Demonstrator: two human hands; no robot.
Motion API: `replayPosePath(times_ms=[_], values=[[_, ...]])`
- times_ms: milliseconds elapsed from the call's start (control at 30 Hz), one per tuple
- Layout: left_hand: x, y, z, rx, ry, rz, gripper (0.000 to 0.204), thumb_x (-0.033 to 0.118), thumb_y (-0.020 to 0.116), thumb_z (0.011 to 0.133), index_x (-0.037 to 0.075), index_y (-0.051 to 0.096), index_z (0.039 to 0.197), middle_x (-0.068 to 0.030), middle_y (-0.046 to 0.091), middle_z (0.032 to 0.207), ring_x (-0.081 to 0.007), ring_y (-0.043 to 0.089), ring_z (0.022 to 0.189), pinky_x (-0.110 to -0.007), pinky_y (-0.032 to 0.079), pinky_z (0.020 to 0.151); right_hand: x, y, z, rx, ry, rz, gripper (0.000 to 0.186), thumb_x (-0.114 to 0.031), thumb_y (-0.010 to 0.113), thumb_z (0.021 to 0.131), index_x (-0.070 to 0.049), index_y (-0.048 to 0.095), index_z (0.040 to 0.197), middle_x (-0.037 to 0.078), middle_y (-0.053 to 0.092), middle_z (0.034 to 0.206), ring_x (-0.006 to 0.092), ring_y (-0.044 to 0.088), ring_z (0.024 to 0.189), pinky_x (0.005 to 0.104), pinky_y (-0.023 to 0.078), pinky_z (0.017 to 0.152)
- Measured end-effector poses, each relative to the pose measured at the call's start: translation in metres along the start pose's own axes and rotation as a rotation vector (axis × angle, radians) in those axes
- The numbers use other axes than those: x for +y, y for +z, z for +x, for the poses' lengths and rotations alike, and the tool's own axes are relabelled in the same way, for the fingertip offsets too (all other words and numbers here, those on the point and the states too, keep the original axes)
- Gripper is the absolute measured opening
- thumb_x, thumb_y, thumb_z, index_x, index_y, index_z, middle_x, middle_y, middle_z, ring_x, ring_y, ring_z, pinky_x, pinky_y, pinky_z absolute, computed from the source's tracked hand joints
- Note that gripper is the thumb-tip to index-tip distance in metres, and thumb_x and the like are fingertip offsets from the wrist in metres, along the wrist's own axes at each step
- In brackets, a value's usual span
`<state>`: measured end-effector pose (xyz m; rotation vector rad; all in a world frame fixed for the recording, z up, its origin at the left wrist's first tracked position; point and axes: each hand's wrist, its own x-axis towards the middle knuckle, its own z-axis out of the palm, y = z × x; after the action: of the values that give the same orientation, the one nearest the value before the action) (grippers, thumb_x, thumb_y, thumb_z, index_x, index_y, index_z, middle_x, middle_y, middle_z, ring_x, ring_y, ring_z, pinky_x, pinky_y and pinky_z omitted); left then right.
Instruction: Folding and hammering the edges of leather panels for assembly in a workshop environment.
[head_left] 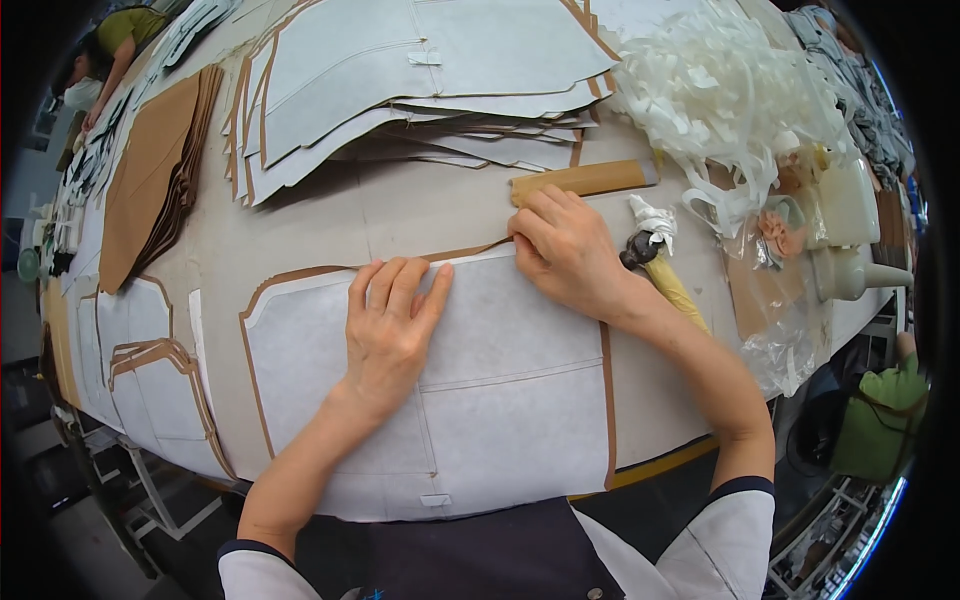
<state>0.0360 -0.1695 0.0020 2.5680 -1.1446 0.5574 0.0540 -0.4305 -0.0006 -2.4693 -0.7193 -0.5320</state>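
A large white-backed panel [510, 425] with a brown border and stitched seams lies flat in front of me. My left hand [385, 345] rests on it near the far edge, its fingers stretched out and pressing on the white backing. At that same far edge, further right, my right hand [570, 250] pinches the brown edging [468, 252], which lifts a little between the two hands. Just beyond my right hand lies a flat brown bar [585, 180]. A hammer [676, 295] with a yellow-wrapped handle and a white-wrapped end sits to the right of it.
Similar panels [340, 70] are piled at the back, and brown pieces [155, 170] at the left. Smaller panels [165, 400] lie nearer. White strips [730, 90] heap up at the back right, above a plastic bottle [845, 205]. Other people [130, 35] are at the far left and right.
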Motion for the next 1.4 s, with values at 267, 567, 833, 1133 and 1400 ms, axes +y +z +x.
replayPosePath(times_ms=[267, 567, 833, 1133, 1400], values=[[0.000, 0.000, -0.003, -0.031, -0.037, -0.070, 0.052, -0.004, 0.070, 0.079, 0.005, 0.071, 0.130, -0.0100, 0.060, 0.119, -0.0282, 0.059, 0.114, -0.045, 0.045, 0.101, -0.006, 0.000, 0.011, -0.087, -0.090, 0.037, 0.018, -0.003, 0.072, 0.081, -0.003, 0.064, 0.096, 0.009, 0.058, 0.097, 0.0275, 0.058, 0.090, 0.0398, 0.048, 0.076], [0.001, 0.003, -0.003, -0.008, -0.049, -0.063, 0.052, -0.003, 0.070, 0.077, 0.005, 0.072, 0.128, -0.0093, 0.061, 0.119, -0.0271, 0.059, 0.113, -0.045, 0.045, 0.100, -0.003, 0.015, 0.020, -0.149, -0.278, -0.028, 0.017, -0.006, 0.073, 0.075, -0.003, 0.063, 0.089, 0.008, 0.056, 0.090, 0.0251, 0.058, 0.089, 0.0382, 0.049, 0.074], [0.003, -0.001, -0.006, -0.022, -0.059, -0.072, 0.049, 0.000, 0.070, 0.077, 0.002, 0.073, 0.125, -0.0091, 0.063, 0.119, -0.0258, 0.061, 0.114, -0.044, 0.046, 0.100, -0.013, 0.023, 0.033, -0.070, -0.166, 0.089, 0.022, -0.010, 0.076, 0.075, -0.005, 0.058, 0.087, 0.009, 0.057, 0.092, 0.0264, 0.059, 0.088, 0.0398, 0.049, 0.074], [0.002, -0.001, -0.009, -0.008, -0.059, -0.064, 0.042, 0.011, 0.066, 0.082, 0.000, 0.074, 0.122, -0.0108, 0.066, 0.120, -0.0260, 0.063, 0.115, -0.044, 0.049, 0.101, -0.027, 0.033, 0.038, -0.164, 0.061, 0.240, 0.018, -0.001, 0.074, 0.083, -0.003, 0.061, 0.095, 0.009, 0.057, 0.093, 0.0276, 0.059, 0.085, 0.0413, 0.049, 0.070], [0.005, -0.001, -0.012, 0.004, -0.077, -0.063, 0.042, 0.010, 0.065, 0.083, 0.000, 0.074, 0.122, -0.0119, 0.068, 0.121, -0.0267, 0.064, 0.117, -0.043, 0.050, 0.103, -0.031, 0.047, 0.035, -0.041, -0.088, 0.200, 0.013, -0.003, 0.073, 0.084, -0.005, 0.062, 0.089, 0.007, 0.059, 0.088, 0.0293, 0.059, 0.083, 0.0399, 0.047, 0.074]])
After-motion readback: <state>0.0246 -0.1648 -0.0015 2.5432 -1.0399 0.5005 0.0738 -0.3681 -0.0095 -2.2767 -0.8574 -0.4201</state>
